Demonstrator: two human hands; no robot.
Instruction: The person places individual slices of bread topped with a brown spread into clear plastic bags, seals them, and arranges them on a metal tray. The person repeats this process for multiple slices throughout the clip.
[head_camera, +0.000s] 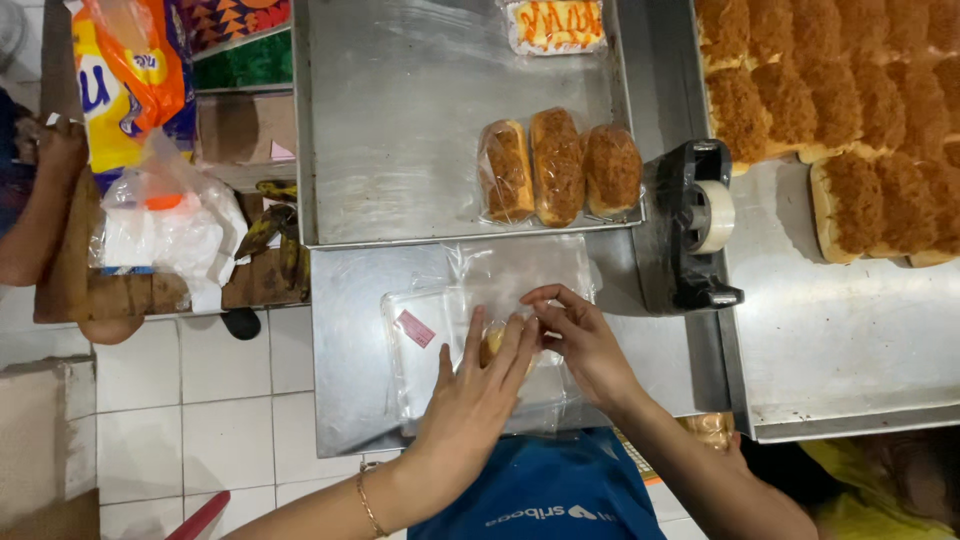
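Right, both hands are on one item. The left hand (478, 385) lies flat with fingers spread, palm pressing down on a golden-topped bread bun in a clear plastic bag (497, 343); the bun is mostly hidden under the fingers. The right hand (580, 335) has its fingertips curled and pinched at the bag's edge just beside the left fingertips, touching it; exact pinch is too small to tell. The bun sits on a stack of flat clear plastic bags (430, 340) on the steel worktop (345, 400), near its front edge.

Just beyond the stack, a shallow steel tray (400, 120) holds three bagged floss-topped buns (556, 168) side by side at its near right corner, and one bagged bun with orange drizzle (555, 25) at its far edge. Right of the hands stands a black tape dispenser with a white roll (698, 225). Further right, a second steel tray (850, 330) carries rows of unwrapped floss-topped buns (850, 90).

Left, off the worktop: white plastic bags (165, 225) on a wooden stand, and another person's arm (40, 200) at the edge of the view.
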